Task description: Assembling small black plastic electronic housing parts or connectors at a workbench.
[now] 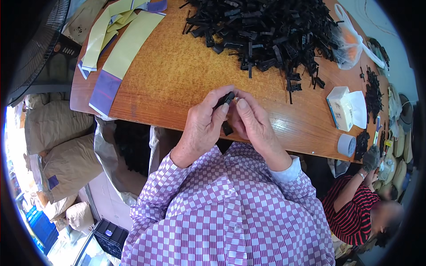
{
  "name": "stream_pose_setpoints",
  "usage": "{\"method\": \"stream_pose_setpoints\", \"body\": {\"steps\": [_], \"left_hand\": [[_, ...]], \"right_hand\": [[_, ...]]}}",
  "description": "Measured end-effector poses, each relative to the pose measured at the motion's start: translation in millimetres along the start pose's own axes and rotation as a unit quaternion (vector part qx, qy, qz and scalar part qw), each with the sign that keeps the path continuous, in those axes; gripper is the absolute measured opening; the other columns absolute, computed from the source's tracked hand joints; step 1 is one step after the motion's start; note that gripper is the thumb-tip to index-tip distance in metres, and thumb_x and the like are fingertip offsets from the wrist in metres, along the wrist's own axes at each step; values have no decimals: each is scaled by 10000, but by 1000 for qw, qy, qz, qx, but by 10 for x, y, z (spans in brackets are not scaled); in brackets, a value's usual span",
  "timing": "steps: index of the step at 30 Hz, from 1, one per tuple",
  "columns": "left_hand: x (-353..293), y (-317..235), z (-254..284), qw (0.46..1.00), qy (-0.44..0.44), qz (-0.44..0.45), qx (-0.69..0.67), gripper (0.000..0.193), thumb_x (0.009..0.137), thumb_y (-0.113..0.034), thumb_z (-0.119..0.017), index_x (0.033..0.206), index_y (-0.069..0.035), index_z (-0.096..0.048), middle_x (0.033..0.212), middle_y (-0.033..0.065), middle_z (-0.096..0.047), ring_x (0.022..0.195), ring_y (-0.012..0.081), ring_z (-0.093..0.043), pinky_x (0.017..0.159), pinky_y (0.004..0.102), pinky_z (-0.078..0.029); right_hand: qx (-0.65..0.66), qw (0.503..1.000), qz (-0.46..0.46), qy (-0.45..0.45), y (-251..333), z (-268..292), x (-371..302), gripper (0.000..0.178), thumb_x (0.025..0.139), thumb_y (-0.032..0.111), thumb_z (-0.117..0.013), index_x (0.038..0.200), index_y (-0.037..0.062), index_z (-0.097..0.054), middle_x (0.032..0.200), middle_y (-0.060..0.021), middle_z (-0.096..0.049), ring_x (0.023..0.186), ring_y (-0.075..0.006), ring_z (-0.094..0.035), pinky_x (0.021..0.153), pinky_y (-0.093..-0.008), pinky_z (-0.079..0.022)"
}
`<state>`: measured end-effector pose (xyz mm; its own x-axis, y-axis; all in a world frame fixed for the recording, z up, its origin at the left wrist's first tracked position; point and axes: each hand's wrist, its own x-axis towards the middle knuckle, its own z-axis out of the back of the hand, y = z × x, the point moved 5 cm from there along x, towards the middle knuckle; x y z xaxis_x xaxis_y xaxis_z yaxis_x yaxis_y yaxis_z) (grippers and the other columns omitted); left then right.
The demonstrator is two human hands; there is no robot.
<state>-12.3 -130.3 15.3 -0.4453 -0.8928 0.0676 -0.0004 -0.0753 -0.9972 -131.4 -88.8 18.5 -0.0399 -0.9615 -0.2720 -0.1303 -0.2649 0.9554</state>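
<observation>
Close to the table's front edge, my two hands meet in front of my body. My left hand point(199, 129) pinches a small black plastic part point(225, 100) between thumb and fingers. Curled in beside it, my right hand point(262, 133) has its thumb bent over its fingers near the part's end; what those fingers grip is hidden. Another bit of black plastic point(227, 128) shows below, between the hands; whether it belongs to the same part I cannot tell. Farther up the table lies a big heap of similar black plastic parts point(266, 31).
Yellow and purple strips point(128, 48) lie at left on the wooden table point(168, 66). At right are a tissue pack point(341, 108), a tape roll point(346, 145) and a plastic bag point(348, 44). An open sack point(117, 168) stands below left. A co-worker in a striped shirt point(355, 208) sits at right.
</observation>
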Motion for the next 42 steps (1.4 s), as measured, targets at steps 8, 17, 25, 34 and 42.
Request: {"method": "stream_pose_setpoints", "body": {"steps": [8, 17, 25, 34, 42], "left_hand": [[-6, -6, 14, 1000, -15, -11, 15, 319, 906, 14, -503, 1224, -12, -516, 1019, 162, -640, 904, 214, -656, 733, 285, -511], [-8, -75, -77, 995, -40, -31, 85, 284, 887, 34, -518, 1162, -9, -573, 1010, 176, -640, 918, 264, -658, 746, 299, -517], [-148, -200, 296, 959, -84, -68, 262, 250, 872, 26, -547, 1110, -21, -609, 981, 137, -653, 862, 213, -658, 725, 282, -513], [-1183, 217, 1960, 828, -265, 124, 479, 276, 896, -51, -524, 1169, -39, -559, 1040, 138, -635, 922, 234, -622, 798, 333, -475], [-748, 141, 1222, 959, -151, 165, 175, 373, 928, -149, -521, 1280, -38, -468, 1034, 89, -615, 787, 147, -590, 660, 241, -455]], "right_hand": [[-7, 1000, -16, 9, -33, -110, 27, 393, 1003, 328, -408, 1278, 48, -431, 647, 65, -402, 516, -10, -339, 447, -172, -221], [67, 997, -30, -10, -160, -23, 40, 282, 988, 169, -449, 1242, 45, -461, 683, 47, -449, 570, -21, -409, 480, -173, -328], [-250, 926, 284, 1, -35, 142, 131, 261, 943, 232, -545, 1146, 69, -523, 677, -45, -566, 555, -88, -544, 474, -232, -384], [-581, 788, 203, 19, -185, 65, -265, 397, 787, 411, -680, 871, 74, -487, 655, -50, -601, 557, -206, -619, 447, -316, -447], [-549, 790, 271, 21, -175, 46, -229, 308, 792, 279, -691, 907, 55, -514, 663, -54, -592, 560, -199, -613, 457, -319, -450]]}}
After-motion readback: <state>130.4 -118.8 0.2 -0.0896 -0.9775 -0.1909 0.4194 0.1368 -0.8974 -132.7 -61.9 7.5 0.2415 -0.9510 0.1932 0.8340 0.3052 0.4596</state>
